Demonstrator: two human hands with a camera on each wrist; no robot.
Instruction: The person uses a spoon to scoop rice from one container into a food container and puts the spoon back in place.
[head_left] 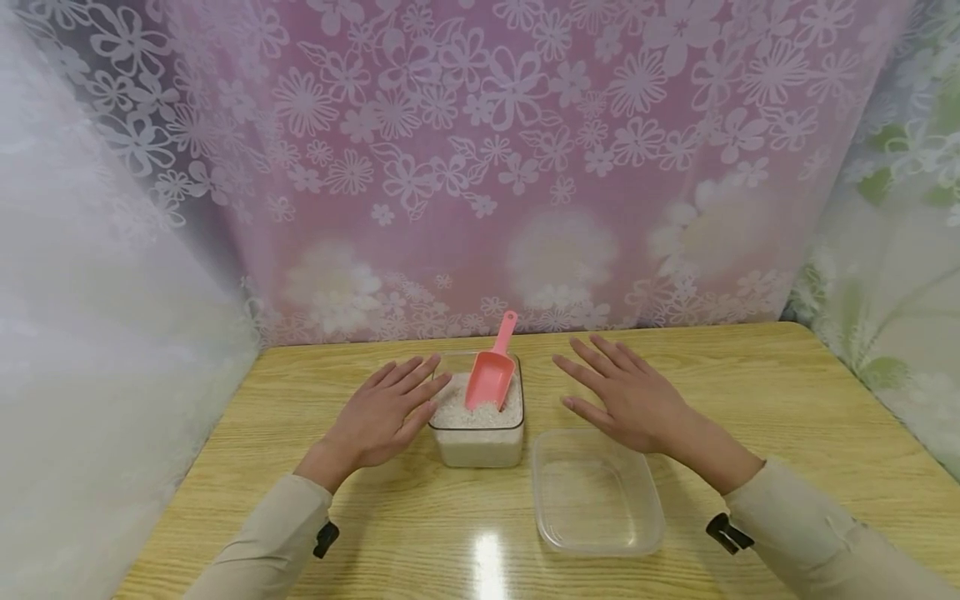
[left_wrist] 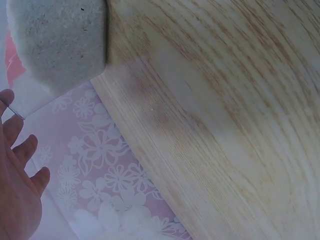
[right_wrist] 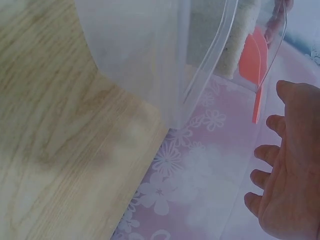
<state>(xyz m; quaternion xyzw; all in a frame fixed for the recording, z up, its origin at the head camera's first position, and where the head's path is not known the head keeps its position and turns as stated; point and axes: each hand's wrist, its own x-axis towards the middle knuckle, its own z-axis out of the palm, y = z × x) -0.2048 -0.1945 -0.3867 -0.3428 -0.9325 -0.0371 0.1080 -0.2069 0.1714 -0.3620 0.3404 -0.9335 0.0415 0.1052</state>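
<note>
A clear container (head_left: 480, 450) of white rice (head_left: 457, 412) stands on the table, and a pink scoop (head_left: 491, 379) leans in it with its blade in the grains and its handle up toward the back. My left hand (head_left: 382, 417) is held palm down at the container's left side, fingers spread and near its rim. To the right, my right hand (head_left: 626, 396) hovers with spread fingers over the back edge of a second clear plastic container (head_left: 551, 533), which has nothing in it. In the wrist views, both the left hand (left_wrist: 20, 185) and the right hand (right_wrist: 295, 170) hold nothing.
The wood-grain table (head_left: 405, 533) has its far edge against a pink floral curtain (head_left: 465, 208). Pale curtains hang at the left (head_left: 112, 333) and right (head_left: 892, 292). A black clip (head_left: 727, 533) sits on the right sleeve, another black clip (head_left: 326, 539) on the left.
</note>
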